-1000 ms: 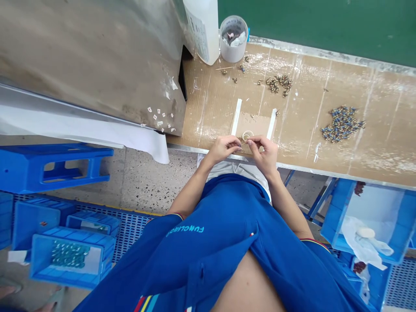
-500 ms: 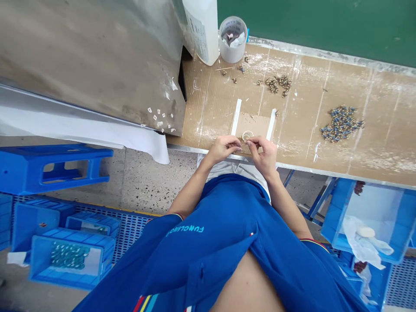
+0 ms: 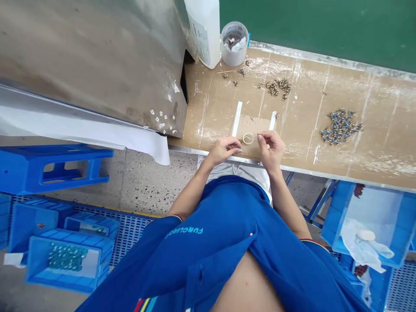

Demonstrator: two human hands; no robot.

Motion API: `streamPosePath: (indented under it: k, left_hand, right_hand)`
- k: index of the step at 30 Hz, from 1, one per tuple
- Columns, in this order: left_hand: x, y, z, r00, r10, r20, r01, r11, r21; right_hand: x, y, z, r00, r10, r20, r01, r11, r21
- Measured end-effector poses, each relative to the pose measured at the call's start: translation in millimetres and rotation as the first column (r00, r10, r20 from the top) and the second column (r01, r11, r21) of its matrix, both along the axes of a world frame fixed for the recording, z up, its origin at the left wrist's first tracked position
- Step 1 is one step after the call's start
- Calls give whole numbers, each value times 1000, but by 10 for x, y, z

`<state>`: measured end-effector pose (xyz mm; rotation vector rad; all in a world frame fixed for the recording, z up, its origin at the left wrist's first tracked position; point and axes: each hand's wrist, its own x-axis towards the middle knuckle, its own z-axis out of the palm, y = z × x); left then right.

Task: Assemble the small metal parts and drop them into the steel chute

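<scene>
My left hand [image 3: 225,148] is closed in a pinch at the front edge of the cardboard-covered bench; what its fingertips hold is too small to make out. To the right, my right hand [image 3: 271,148] is also pinched, over the right white strip [image 3: 272,120], and its fingertips hide anything in them. Between the hands a small pale ring [image 3: 248,138] lies on a cardboard piece [image 3: 256,125]. The left white strip [image 3: 237,119] runs along that piece's other side. A few tiny metal parts sit at the piece's far edge.
Blue-and-brass small parts [image 3: 341,126] are heaped at the right, with a smaller brass pile [image 3: 278,88] farther back. A white tub [image 3: 234,44] and a large bottle [image 3: 204,34] stand behind. A metal box [image 3: 97,60] fills the left. Blue crates [image 3: 69,260] are below.
My right hand has moved right, away from my left hand, uncovering more of the ring. My left hand has stayed nearly in place.
</scene>
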<state>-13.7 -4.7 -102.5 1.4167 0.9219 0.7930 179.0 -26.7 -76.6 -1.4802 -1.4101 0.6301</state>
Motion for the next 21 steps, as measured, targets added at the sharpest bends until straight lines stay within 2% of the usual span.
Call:
streamPosePath:
  k: [5, 8, 15, 18, 21]
  left_hand:
    - [-1, 11, -13, 1000, 9, -11, -9, 1000, 25]
    - [-3, 15, -20, 1000, 10, 5, -10, 1000, 12]
    - [1, 4, -40, 995, 63, 77, -59, 997, -44]
    - [5, 2, -21, 990, 80, 114, -70, 994, -86]
    - [-12, -3, 33, 985, 98, 146, -79, 988, -131]
  right_hand:
    - [-50, -4, -67, 994, 96, 60, -92, 994, -67]
    - [25, 17, -87, 994, 94, 49, -88, 991, -103]
    - [594, 431, -257, 966, -172, 193, 194, 976, -102]
    - [689, 602, -319, 945, -198, 261, 235, 965, -120]
    - [655, 683, -318, 916, -182, 357, 238, 964, -119]
